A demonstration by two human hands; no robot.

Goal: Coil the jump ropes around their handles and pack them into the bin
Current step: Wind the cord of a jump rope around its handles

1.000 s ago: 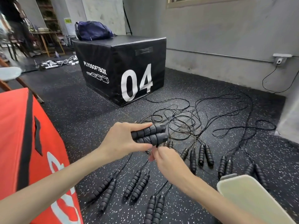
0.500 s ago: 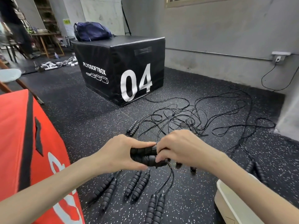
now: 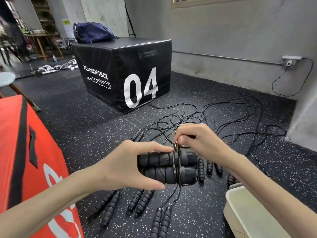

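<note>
My left hand (image 3: pixel 127 166) grips a pair of black foam jump rope handles (image 3: pixel 163 167), held side by side and level. A thin black rope (image 3: pixel 176 162) loops around them near their right end. My right hand (image 3: pixel 199 140) is just above that end, pinching the rope. Several more black handle pairs (image 3: pixel 140 201) lie in a row on the floor below my hands, their ropes in a tangle (image 3: pixel 205 117) behind. A white bin (image 3: pixel 240 213) stands at the lower right; the part of its inside in view is bare.
A black box marked 04 (image 3: pixel 123 73) stands ahead with a blue bag (image 3: pixel 92 32) on it. A red box (image 3: pixel 25 160) is close on my left. The grey wall (image 3: pixel 240 40) runs along the right, with a cable at a socket (image 3: pixel 289 61).
My right hand has risen from below the handles to above their right end, carrying the rope around them. Both hands and the handles have dropped lower in view.
</note>
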